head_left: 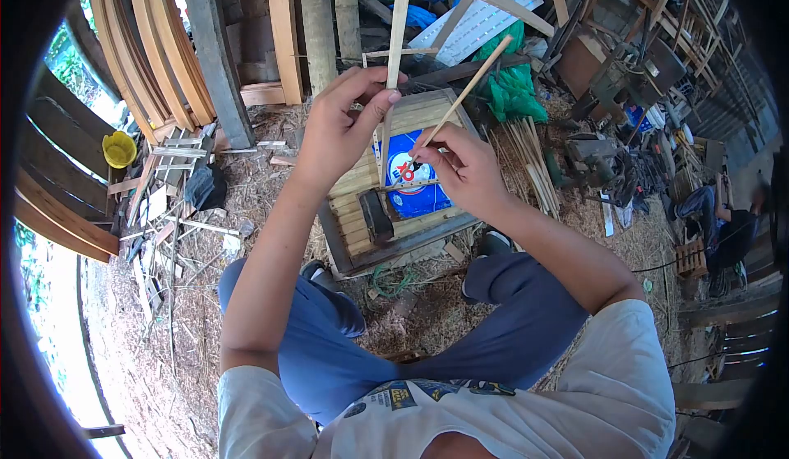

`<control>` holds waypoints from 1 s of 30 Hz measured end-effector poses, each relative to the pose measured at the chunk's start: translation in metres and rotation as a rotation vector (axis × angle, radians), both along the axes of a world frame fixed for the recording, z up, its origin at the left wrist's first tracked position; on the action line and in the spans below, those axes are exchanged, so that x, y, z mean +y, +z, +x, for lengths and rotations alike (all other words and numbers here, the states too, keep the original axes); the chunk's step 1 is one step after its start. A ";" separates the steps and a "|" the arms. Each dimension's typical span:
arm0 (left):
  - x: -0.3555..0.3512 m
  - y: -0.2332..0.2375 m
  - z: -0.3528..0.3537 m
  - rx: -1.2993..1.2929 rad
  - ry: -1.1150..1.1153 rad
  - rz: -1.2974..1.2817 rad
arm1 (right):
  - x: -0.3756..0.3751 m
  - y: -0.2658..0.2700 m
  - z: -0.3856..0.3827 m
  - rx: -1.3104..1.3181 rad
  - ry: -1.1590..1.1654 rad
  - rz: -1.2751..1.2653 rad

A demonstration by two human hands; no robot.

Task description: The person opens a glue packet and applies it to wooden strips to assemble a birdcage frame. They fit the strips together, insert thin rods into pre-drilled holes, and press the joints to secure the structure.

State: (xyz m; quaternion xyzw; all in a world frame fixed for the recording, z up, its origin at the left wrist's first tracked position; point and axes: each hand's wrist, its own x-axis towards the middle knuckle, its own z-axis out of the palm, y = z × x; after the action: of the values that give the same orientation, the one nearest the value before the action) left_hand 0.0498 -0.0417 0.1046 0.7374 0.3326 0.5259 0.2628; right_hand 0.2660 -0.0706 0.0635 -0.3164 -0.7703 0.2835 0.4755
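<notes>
My left hand (pixel 345 122) is closed, thumb and fingers pinching a long, pale wooden strip (pixel 400 27) that stands nearly upright. In my right hand (pixel 462 167), closed too, a thin round wooden stick (pixel 475 78) slants up to the right. Something small and dark shows at the stick's lower end by my fingertips, too small to make out. Below both hands lies a low slatted wooden panel (pixel 349 227) in a dark frame. On it rest a blue printed plastic packet (pixel 421 202) and a dark block (pixel 376 216).
Thin sticks (pixel 532 163) lie in a bundle right of the panel. A green plastic bag (pixel 514 89) and a white perforated sheet (pixel 493 19) are behind. Curved timber (pixel 136 40) leans at left near a yellow container (pixel 120 150). Another person (pixel 723 221) sits far right.
</notes>
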 end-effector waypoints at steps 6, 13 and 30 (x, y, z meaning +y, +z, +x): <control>0.001 -0.001 0.001 0.003 0.001 0.015 | 0.004 -0.001 -0.002 0.002 -0.014 -0.004; 0.000 -0.001 0.002 -0.027 -0.025 0.011 | 0.011 0.001 -0.007 0.007 -0.047 0.012; -0.007 0.011 0.002 -0.034 0.004 0.121 | 0.025 0.012 -0.015 -0.084 -0.046 -0.019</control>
State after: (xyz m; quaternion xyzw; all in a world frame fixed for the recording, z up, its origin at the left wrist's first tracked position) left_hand 0.0519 -0.0483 0.1158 0.7421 0.2972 0.5582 0.2224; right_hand 0.2506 -0.0453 0.0750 -0.3503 -0.7792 0.2664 0.4463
